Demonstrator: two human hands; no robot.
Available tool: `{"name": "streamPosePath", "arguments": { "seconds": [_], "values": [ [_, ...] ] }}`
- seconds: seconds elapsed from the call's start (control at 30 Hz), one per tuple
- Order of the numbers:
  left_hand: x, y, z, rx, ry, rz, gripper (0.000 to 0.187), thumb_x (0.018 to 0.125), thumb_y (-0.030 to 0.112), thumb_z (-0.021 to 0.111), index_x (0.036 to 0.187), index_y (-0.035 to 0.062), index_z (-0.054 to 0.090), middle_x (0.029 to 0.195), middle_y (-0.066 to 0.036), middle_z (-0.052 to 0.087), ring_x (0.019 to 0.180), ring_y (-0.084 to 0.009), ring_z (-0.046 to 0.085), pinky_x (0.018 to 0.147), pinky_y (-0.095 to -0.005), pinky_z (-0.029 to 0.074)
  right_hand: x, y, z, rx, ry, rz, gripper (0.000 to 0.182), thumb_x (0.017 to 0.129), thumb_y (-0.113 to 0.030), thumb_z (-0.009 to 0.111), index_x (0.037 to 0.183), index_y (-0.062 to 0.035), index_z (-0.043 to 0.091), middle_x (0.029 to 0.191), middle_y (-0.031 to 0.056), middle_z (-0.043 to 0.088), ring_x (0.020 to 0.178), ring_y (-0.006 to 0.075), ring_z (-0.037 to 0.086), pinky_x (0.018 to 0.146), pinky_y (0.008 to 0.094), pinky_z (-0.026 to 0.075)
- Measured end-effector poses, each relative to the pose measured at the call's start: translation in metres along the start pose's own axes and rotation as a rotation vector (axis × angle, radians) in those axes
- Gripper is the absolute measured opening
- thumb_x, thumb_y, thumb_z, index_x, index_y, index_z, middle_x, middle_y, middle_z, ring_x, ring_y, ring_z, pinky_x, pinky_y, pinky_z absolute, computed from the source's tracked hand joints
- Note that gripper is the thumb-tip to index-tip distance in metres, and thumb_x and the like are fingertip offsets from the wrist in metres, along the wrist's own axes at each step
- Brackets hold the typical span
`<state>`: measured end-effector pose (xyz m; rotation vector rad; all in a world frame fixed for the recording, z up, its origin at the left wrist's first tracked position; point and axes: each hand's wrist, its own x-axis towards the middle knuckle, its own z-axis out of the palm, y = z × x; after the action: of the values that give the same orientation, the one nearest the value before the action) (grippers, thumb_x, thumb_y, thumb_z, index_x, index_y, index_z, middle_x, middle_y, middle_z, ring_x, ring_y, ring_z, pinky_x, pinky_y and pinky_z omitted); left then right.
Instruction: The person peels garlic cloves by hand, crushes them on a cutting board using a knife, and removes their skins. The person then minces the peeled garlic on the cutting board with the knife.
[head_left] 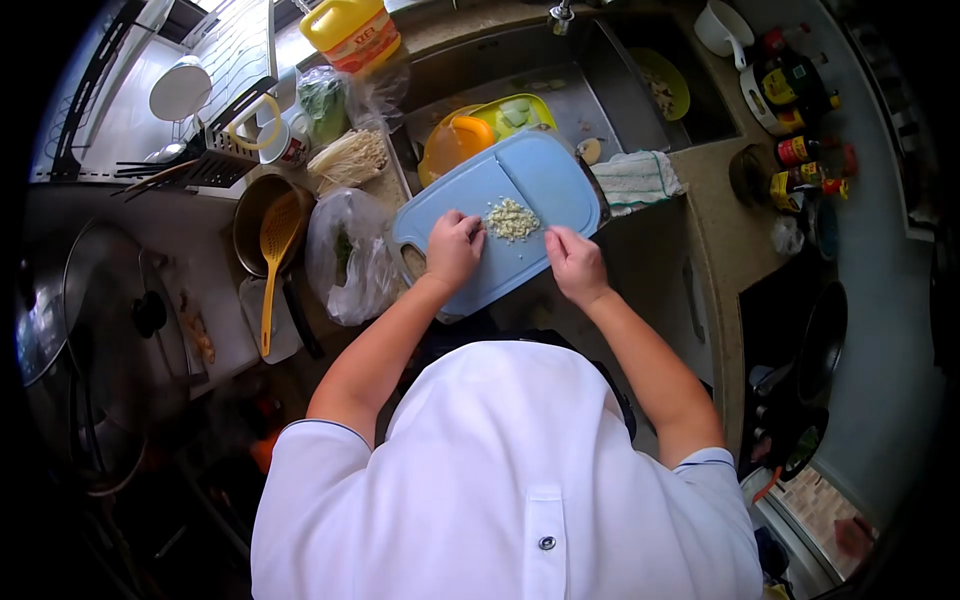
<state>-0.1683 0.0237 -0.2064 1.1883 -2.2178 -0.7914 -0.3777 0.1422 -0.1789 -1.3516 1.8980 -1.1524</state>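
Note:
A pile of finely chopped pale bits, looking like garlic [512,219], lies on a blue cutting board [550,165] that sits tilted across the front of the sink. Just left of the pile, my left hand [455,247] is closed over the board, fingers curled and thumb side toward the bits. On the other side, my right hand [577,263] is closed in a pinch at the board's near right edge. Whatever either hand may hold between the fingertips is hidden or too small to name.
Behind the board, the sink [480,75] holds an orange bowl [440,150] and a yellow-green basket [520,112]. Enoki mushrooms [350,158] and a plastic bag [350,255] lie left, beside a pot [250,235] with a yellow slotted spoon [277,240]. A towel [635,182] hangs right.

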Motion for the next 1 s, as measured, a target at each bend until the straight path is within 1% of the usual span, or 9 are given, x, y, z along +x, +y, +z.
{"name": "streamPosePath", "arguments": {
  "seconds": [0.03, 0.07, 0.17, 0.27, 0.33, 0.43, 0.5, 0.6, 1.0],
  "values": [
    [0.002, -0.001, 0.000, 0.015, -0.012, 0.035, 0.013, 0.082, 0.011, 0.076, 0.092, 0.0032, 0.073, 0.091, -0.015, 0.064, 0.089, -0.0362, 0.062, 0.081, -0.0451, 0.051, 0.010, 0.005, 0.001, -0.347, 0.229, -0.328, 0.025, 0.100, -0.029, 0.063, 0.098, -0.0047, 0.066, 0.069, 0.0089, 0.062, 0.059, 0.0257, 0.065, 0.053, 0.0396, 0.051],
    [0.002, -0.003, 0.000, 0.010, -0.018, 0.038, 0.013, 0.082, 0.011, 0.076, 0.092, 0.0032, 0.073, 0.091, -0.015, 0.064, 0.089, -0.0362, 0.062, 0.081, -0.0451, 0.051, 0.015, 0.013, -0.001, -0.484, 0.180, -0.275, 0.028, 0.093, -0.032, 0.070, 0.105, -0.0063, 0.069, 0.078, 0.0128, 0.063, 0.067, 0.0336, 0.066, 0.057, 0.0442, 0.052],
    [0.002, -0.006, -0.003, -0.030, -0.007, 0.061, 0.011, 0.081, 0.009, 0.076, 0.089, 0.0032, 0.072, 0.088, -0.015, 0.063, 0.083, -0.0352, 0.061, 0.078, -0.0436, 0.051, 0.033, 0.039, 0.002, -0.741, 0.176, -0.294, 0.028, 0.091, -0.034, 0.072, 0.103, -0.0081, 0.069, 0.080, 0.0108, 0.060, 0.067, 0.0315, 0.065, 0.056, 0.0428, 0.052],
    [0.002, -0.005, -0.010, -0.195, -0.138, -0.122, 0.012, 0.085, 0.011, 0.077, 0.092, 0.0029, 0.071, 0.091, -0.011, 0.067, 0.082, -0.0262, 0.064, 0.076, -0.0368, 0.052, 0.038, 0.039, 0.002, -0.770, 0.185, -0.301, 0.029, 0.086, -0.032, 0.076, 0.100, -0.0084, 0.069, 0.081, 0.0104, 0.057, 0.070, 0.0307, 0.063, 0.061, 0.0434, 0.052],
    [0.003, -0.005, -0.012, -0.885, -0.139, -0.512, 0.016, 0.091, 0.013, 0.075, 0.102, 0.0017, 0.070, 0.098, -0.007, 0.070, 0.085, -0.0165, 0.065, 0.076, -0.0295, 0.052, 0.038, 0.028, -0.001, -0.767, 0.194, -0.322, 0.027, 0.085, -0.031, 0.078, 0.098, -0.0081, 0.069, 0.081, 0.0103, 0.056, 0.071, 0.0303, 0.063, 0.063, 0.0434, 0.052],
    [0.011, 0.015, -0.035, -1.355, -0.281, -0.748, 0.021, 0.096, 0.009, 0.071, 0.114, 0.0000, 0.066, 0.102, -0.005, 0.069, 0.091, -0.0133, 0.065, 0.081, -0.0277, 0.053, 0.037, -0.015, 0.008, -0.694, 0.246, -0.352, 0.021, 0.084, -0.023, 0.078, 0.090, -0.0053, 0.071, 0.081, 0.0112, 0.059, 0.074, 0.0317, 0.063, 0.069, 0.0428, 0.053],
    [0.013, 0.019, -0.034, -1.404, -0.317, -0.781, 0.025, 0.096, 0.008, 0.069, 0.119, -0.0009, 0.065, 0.102, -0.006, 0.070, 0.091, -0.0148, 0.065, 0.082, -0.0282, 0.053, 0.029, -0.041, 0.026, -0.062, 0.051, -0.101, 0.015, 0.085, -0.017, 0.076, 0.086, -0.0022, 0.072, 0.085, 0.0124, 0.065, 0.075, 0.0312, 0.065, 0.069, 0.0395, 0.055],
    [0.017, 0.021, -0.031, -1.469, -0.300, -0.753, 0.025, 0.096, 0.008, 0.070, 0.120, 0.0000, 0.065, 0.104, -0.007, 0.070, 0.091, -0.0149, 0.065, 0.081, -0.0282, 0.053, 0.027, -0.071, 0.038, 0.236, -0.015, 0.110, 0.013, 0.085, -0.013, 0.074, 0.088, -0.0003, 0.073, 0.088, 0.0138, 0.069, 0.075, 0.0293, 0.068, 0.069, 0.0368, 0.056],
    [0.017, 0.022, -0.036, -1.443, -0.307, -0.708, 0.020, 0.093, 0.003, 0.072, 0.112, -0.0027, 0.069, 0.104, -0.011, 0.072, 0.090, -0.0187, 0.069, 0.082, -0.0314, 0.056, 0.032, -0.075, 0.040, 0.170, 0.051, 0.088, 0.010, 0.082, -0.008, 0.071, 0.080, 0.0011, 0.068, 0.079, 0.0143, 0.068, 0.068, 0.0260, 0.067, 0.063, 0.0346, 0.054]
  ]
}}
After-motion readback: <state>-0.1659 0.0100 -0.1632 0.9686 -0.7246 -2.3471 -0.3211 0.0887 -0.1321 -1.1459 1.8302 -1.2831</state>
